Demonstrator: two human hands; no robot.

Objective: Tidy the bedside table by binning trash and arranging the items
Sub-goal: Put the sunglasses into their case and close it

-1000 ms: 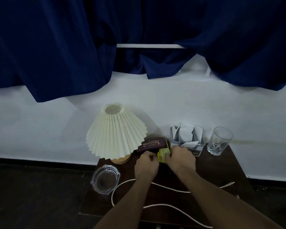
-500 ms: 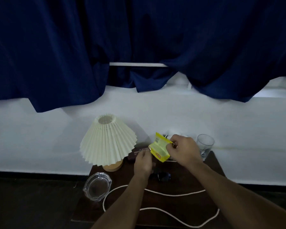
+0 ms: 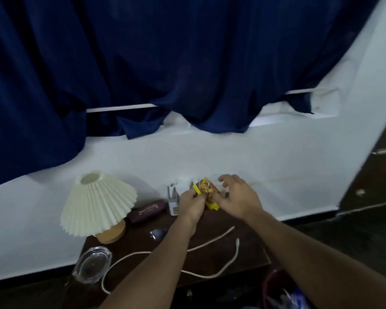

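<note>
We hold a yellow snack wrapper [image 3: 206,192] up in the air over the far edge of the bedside table [image 3: 250,250], between both hands. Our left hand [image 3: 191,205] is curled closed, thumb and fingers pinching the wrapper's left edge. Our right hand [image 3: 236,197] pinches the wrapper's lower right corner with thumb and forefinger, while its other fingers are spread loose above it.

Below the hands, a white cable [image 3: 212,241] loops across the dark tabletop, its plug end lying near the right side. A lamp [image 3: 98,202] with a pleated cream shade and a wooden base stands at the far left of the table. Just right of the base lies a maroon glasses case [image 3: 148,210], and a white tissue holder [image 3: 173,200] stands against the wall, partly hidden by our left hand. A pair of glasses [image 3: 157,233] lies near the middle of the table, blurred. A clear glass ashtray [image 3: 91,264] sits at the near left corner, overhanging the edge.

On the floor at the near right, a red bin [image 3: 270,288] holds some crumpled things we cannot make out. A dark blue curtain [image 3: 165,63] hangs over the white wall [image 3: 276,163] behind.
</note>
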